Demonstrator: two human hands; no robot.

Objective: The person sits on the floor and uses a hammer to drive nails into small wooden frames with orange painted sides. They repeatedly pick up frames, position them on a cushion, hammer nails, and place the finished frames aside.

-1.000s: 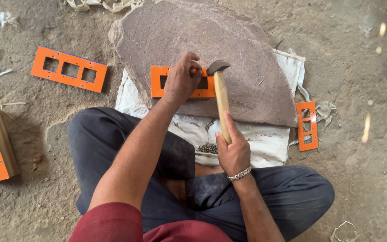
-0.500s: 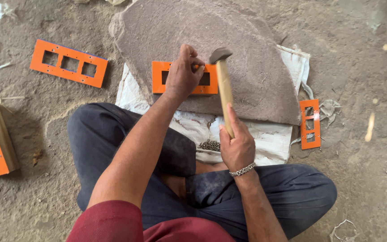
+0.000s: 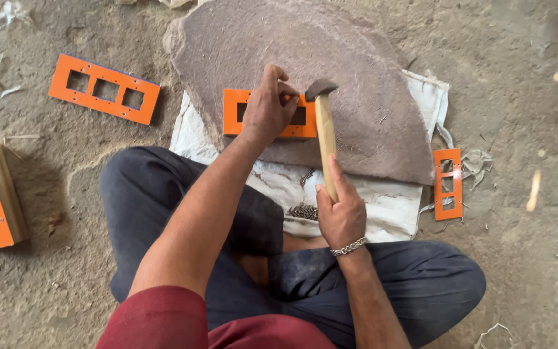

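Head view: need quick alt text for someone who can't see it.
A seated person's right hand holds a wooden-handled hammer over an orange plate that the left hand steadies on a flat stone slab.

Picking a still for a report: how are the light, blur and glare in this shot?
Head view: soft, even daylight, shadows faint. The hammer, both hands and the orange plate look sharp. Pale streaks, which may be flare or flying bits, mark the right edge. No strong glare on the slab.

Four orange frames [image 3: 269, 114], one hammer [image 3: 323, 132], one flat stone [image 3: 330, 71]
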